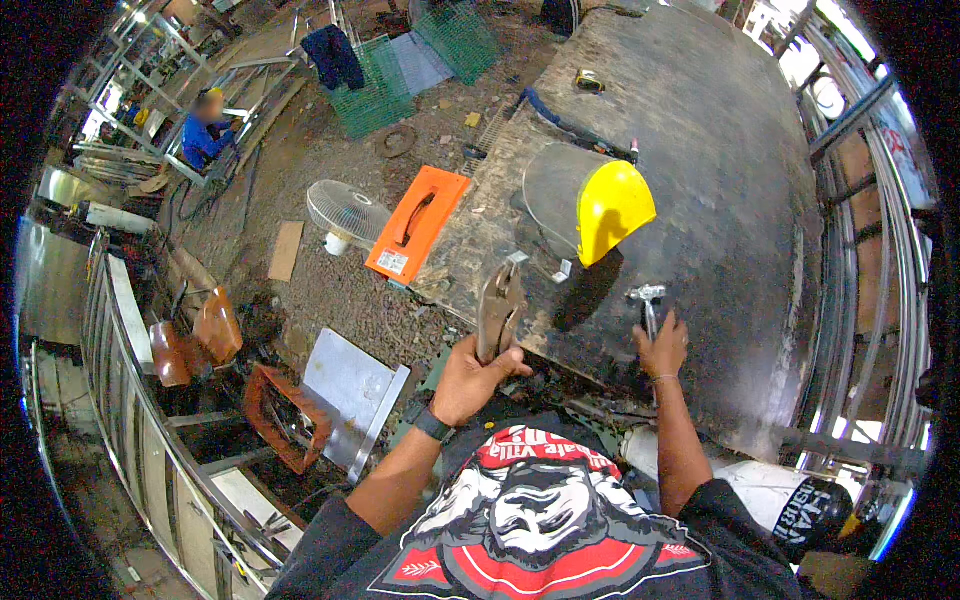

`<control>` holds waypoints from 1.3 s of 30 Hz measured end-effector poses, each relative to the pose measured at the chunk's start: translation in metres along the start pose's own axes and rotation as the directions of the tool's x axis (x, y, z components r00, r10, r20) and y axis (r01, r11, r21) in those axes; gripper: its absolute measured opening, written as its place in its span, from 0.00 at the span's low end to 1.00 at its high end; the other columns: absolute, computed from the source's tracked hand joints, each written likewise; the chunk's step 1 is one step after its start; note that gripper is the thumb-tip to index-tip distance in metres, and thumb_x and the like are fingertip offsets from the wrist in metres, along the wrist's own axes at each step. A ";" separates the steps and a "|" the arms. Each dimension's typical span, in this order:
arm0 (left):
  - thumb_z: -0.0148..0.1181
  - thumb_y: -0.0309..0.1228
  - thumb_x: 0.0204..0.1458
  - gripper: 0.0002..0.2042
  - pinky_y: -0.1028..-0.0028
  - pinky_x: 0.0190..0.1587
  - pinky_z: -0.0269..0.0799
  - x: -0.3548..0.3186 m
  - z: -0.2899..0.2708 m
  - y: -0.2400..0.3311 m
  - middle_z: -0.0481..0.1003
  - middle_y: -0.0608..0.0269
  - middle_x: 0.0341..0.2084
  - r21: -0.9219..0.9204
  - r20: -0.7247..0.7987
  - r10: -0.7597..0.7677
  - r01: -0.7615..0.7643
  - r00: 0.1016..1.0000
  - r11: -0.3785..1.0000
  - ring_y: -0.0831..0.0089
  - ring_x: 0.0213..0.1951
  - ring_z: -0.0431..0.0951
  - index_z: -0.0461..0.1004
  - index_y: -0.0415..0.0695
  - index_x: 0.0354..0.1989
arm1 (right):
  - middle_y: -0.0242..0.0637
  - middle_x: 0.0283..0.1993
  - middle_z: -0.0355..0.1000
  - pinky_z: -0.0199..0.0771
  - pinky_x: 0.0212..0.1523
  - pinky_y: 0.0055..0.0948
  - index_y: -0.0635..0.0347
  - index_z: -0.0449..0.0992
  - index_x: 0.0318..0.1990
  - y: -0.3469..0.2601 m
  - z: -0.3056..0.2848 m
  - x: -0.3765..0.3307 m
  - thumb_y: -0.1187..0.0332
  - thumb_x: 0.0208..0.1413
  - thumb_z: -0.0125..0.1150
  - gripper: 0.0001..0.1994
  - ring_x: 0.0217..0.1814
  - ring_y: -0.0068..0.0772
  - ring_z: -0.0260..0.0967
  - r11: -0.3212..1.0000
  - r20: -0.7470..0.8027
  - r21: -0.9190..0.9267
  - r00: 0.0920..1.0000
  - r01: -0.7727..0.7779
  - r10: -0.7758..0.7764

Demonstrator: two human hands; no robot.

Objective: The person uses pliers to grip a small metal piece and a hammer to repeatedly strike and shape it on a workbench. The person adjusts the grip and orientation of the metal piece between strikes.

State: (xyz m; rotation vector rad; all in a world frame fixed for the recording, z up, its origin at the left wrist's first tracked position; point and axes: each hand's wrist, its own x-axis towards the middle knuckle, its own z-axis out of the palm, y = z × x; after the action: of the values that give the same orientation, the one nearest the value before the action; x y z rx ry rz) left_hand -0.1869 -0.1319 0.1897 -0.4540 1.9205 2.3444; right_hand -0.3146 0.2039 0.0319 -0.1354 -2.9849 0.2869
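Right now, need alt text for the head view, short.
A person stands at a dark, worn workbench, left hand gripping locking pliers clamped on a small metal bracket, right hand holding a small metal tool. A yellow face shield lies just beyond.

A small white rectangular label sits on the near end of the flat orange case, which lies at the left edge of the desk, hanging partly over the floor. At the lower right, beside the person's right arm, a dark round container carries a band of pale lettering.
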 end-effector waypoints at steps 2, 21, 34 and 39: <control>0.62 0.32 0.64 0.10 0.71 0.34 0.76 0.000 -0.005 -0.001 0.78 0.64 0.27 -0.093 0.127 -0.008 0.020 0.992 0.995 0.73 0.29 0.81 0.73 0.37 0.39 | 0.60 0.56 0.69 0.73 0.53 0.57 0.63 0.67 0.59 0.024 0.023 -0.009 0.50 0.52 0.73 0.34 0.61 0.65 0.66 0.994 0.368 -0.098 0.926 -0.054 0.087; 0.68 0.31 0.60 0.09 0.72 0.22 0.72 -0.002 -0.005 -0.019 0.75 0.66 0.19 0.095 0.194 -0.136 0.119 0.972 0.988 0.77 0.19 0.75 0.75 0.40 0.36 | 0.26 0.27 0.72 0.75 0.32 0.27 0.62 0.74 0.60 -0.086 -0.280 0.033 0.69 0.62 0.62 0.19 0.25 0.19 0.70 0.529 0.288 0.847 0.877 -0.047 -0.384; 0.69 0.36 0.60 0.12 0.76 0.22 0.66 -0.015 -0.015 -0.018 0.73 0.71 0.18 0.358 0.207 -0.024 -0.052 0.978 0.932 0.83 0.20 0.72 0.77 0.40 0.33 | 0.45 0.61 0.75 0.75 0.55 0.40 0.56 0.61 0.74 -0.131 -0.282 0.054 0.69 0.64 0.62 0.31 0.52 0.38 0.78 0.670 0.348 0.580 0.603 0.464 -0.718; 0.69 0.35 0.60 0.11 0.75 0.22 0.69 -0.026 -0.010 -0.027 0.74 0.69 0.18 0.110 0.154 -0.208 0.193 0.966 0.975 0.80 0.19 0.74 0.77 0.39 0.34 | 0.29 0.30 0.73 0.68 0.25 0.22 0.58 0.61 0.74 -0.154 -0.310 0.061 0.69 0.66 0.60 0.30 0.23 0.18 0.65 0.671 0.390 0.739 0.847 -0.054 -0.362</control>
State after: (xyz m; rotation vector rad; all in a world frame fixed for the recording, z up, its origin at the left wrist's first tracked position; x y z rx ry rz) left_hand -0.1539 -0.1322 0.1699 -0.4111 1.8081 2.0865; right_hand -0.3411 0.1164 0.3715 0.3556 -3.0221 1.7073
